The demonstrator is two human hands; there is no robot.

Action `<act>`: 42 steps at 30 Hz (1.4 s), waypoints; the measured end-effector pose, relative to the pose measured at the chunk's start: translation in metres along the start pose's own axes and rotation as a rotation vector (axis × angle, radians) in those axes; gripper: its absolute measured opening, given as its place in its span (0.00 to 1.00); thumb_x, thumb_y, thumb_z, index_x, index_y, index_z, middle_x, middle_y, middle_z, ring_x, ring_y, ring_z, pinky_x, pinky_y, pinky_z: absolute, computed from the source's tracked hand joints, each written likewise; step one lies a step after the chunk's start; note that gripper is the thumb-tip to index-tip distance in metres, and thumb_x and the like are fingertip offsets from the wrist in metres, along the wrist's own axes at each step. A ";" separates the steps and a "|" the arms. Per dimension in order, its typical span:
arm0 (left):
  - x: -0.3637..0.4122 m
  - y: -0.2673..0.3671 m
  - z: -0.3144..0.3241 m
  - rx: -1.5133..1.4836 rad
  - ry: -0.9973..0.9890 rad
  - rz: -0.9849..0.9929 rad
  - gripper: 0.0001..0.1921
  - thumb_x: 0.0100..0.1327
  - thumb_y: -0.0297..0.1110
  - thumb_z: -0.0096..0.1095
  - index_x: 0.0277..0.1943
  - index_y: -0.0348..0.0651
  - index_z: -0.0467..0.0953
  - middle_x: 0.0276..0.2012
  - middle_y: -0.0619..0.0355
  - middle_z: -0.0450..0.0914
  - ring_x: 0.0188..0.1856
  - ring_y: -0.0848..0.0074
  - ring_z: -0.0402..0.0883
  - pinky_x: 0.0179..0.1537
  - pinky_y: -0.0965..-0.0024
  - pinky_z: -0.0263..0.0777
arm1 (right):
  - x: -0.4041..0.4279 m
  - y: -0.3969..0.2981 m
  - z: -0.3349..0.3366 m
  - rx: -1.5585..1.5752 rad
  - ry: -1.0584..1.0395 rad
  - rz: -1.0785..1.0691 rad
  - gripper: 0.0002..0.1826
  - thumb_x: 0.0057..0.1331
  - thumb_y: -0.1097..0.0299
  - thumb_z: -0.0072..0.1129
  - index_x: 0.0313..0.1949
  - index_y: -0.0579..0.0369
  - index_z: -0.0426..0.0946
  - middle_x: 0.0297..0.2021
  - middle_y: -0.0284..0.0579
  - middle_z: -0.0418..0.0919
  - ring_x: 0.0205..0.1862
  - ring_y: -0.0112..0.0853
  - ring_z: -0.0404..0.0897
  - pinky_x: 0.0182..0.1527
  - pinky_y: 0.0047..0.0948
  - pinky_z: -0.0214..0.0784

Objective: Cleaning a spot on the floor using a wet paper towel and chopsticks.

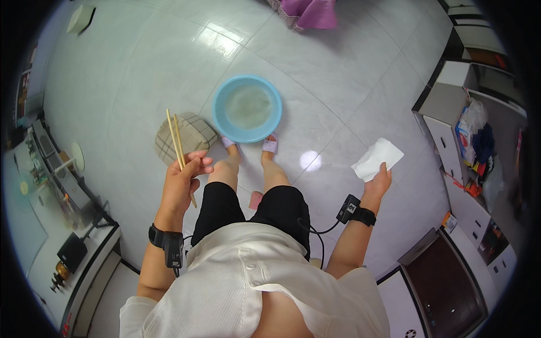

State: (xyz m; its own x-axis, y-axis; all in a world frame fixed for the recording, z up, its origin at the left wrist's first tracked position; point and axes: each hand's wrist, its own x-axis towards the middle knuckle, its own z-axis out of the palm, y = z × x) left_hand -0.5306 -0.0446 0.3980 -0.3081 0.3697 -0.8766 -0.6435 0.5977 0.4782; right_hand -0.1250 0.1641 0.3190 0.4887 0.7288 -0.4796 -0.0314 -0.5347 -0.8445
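My left hand (184, 179), on the left of the head view, holds a pair of wooden chopsticks (176, 141) between thumb and fingers, their long ends pointing up and away from me. On the right, my right hand (379, 181) grips a crumpled white paper tissue or sheet (377, 159) by its lower edge. Between and beyond the hands, a light blue plastic basin (217, 107) stands on the floor at my feet, with cloudy liquid (248, 106) inside. Beside it on the left sits a beige plaid cushion or covered stool (196, 133), partly behind the chopsticks.
Glossy pale tiles (321, 84) cover the floor. A purple cloth with lace (310, 12) hangs at the top. White drawers (441, 141) and shelves with bags line the right. A long counter (99, 241) with a black box-shaped object (72, 252) runs along the left. Cables hang from my wrist straps.
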 end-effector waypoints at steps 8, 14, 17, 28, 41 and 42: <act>0.026 0.027 0.031 0.069 -0.096 0.037 0.09 0.63 0.29 0.48 0.44 0.38 0.72 0.35 0.58 0.79 0.34 0.81 0.79 0.17 0.87 0.55 | 0.000 -0.001 -0.019 0.094 0.069 -0.004 0.18 0.65 0.72 0.41 0.53 0.67 0.62 0.48 0.51 0.70 0.47 0.40 0.73 0.47 0.37 0.68; 0.046 0.049 0.060 0.144 -0.152 -0.005 0.09 0.64 0.29 0.48 0.44 0.38 0.72 0.35 0.58 0.79 0.34 0.81 0.79 0.17 0.87 0.55 | 0.006 0.007 -0.036 0.089 0.176 0.005 0.18 0.64 0.71 0.42 0.53 0.67 0.63 0.47 0.50 0.70 0.47 0.38 0.73 0.47 0.35 0.67; 0.061 0.051 0.061 0.194 -0.163 -0.009 0.09 0.64 0.29 0.48 0.44 0.38 0.72 0.34 0.58 0.79 0.34 0.81 0.79 0.18 0.88 0.55 | 0.001 0.009 -0.033 0.118 0.194 0.010 0.17 0.64 0.71 0.43 0.51 0.67 0.64 0.46 0.49 0.71 0.45 0.37 0.73 0.46 0.34 0.67; 0.094 0.058 0.098 0.209 -0.179 -0.168 0.09 0.63 0.29 0.48 0.44 0.37 0.71 0.34 0.59 0.79 0.33 0.81 0.79 0.17 0.87 0.56 | 0.012 0.008 0.013 0.263 0.082 0.213 0.19 0.64 0.72 0.43 0.53 0.68 0.62 0.48 0.51 0.71 0.47 0.40 0.73 0.48 0.36 0.68; 0.131 -0.030 0.114 0.104 -0.190 -0.351 0.10 0.64 0.31 0.48 0.45 0.40 0.71 0.35 0.60 0.79 0.32 0.84 0.78 0.19 0.87 0.56 | 0.069 0.103 0.083 0.011 -0.233 0.323 0.17 0.61 0.72 0.52 0.48 0.68 0.68 0.41 0.48 0.75 0.41 0.33 0.75 0.43 0.29 0.68; 0.140 -0.044 0.114 0.093 -0.163 -0.376 0.10 0.64 0.31 0.49 0.45 0.39 0.71 0.35 0.60 0.79 0.33 0.84 0.78 0.19 0.87 0.57 | 0.072 0.115 0.097 -0.065 -0.239 0.340 0.16 0.60 0.72 0.53 0.47 0.67 0.70 0.39 0.44 0.76 0.40 0.30 0.75 0.41 0.26 0.67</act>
State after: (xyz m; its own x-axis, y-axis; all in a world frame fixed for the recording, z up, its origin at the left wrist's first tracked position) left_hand -0.4654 0.0612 0.2605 0.0564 0.2166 -0.9746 -0.6214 0.7717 0.1355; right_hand -0.1777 0.1968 0.1646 0.2435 0.5807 -0.7769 -0.0970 -0.7824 -0.6152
